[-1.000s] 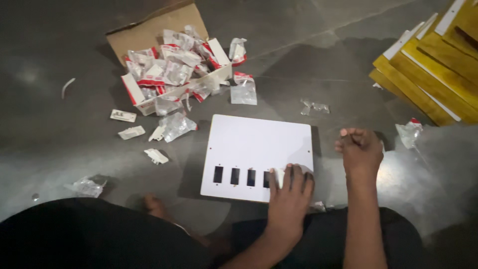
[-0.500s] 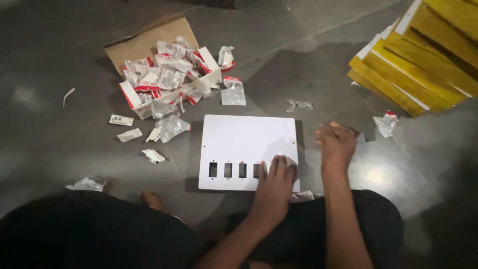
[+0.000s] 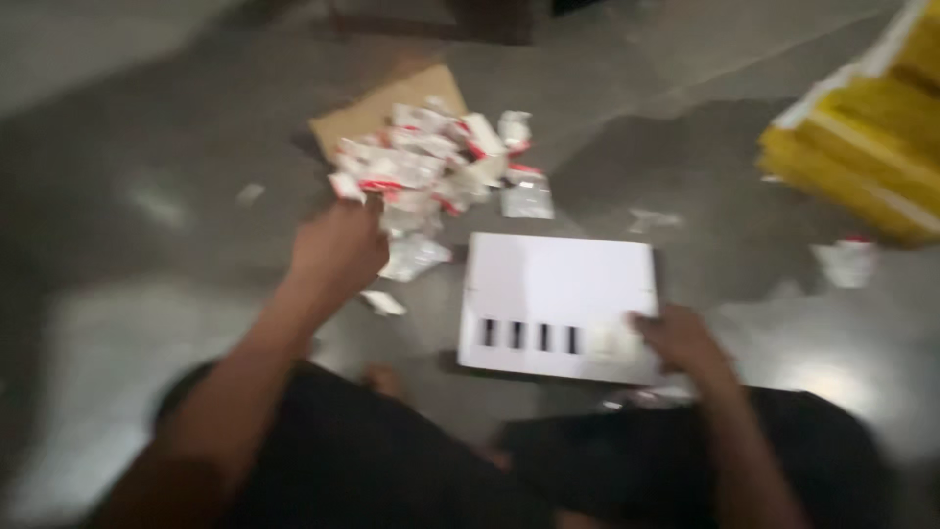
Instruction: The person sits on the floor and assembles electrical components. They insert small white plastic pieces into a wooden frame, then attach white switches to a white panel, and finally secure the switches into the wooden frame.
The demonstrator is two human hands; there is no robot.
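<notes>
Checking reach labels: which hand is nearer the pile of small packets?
Left. The left hand is at the near edge of the pile of small packets; the right hand rests on the white plate, apart from it.

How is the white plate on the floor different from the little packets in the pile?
The white plate is one big flat panel with a row of dark slots; the packets are many, small, crinkly and heaped. The plate is plain white; the packets show red. Both lie on the grey floor.

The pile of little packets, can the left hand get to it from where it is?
Probably yes. The left hand is stretched out right at the near edge of the pile of little packets, with nothing between them. The picture is blurred, so whether it already touches one is unclear.
</notes>
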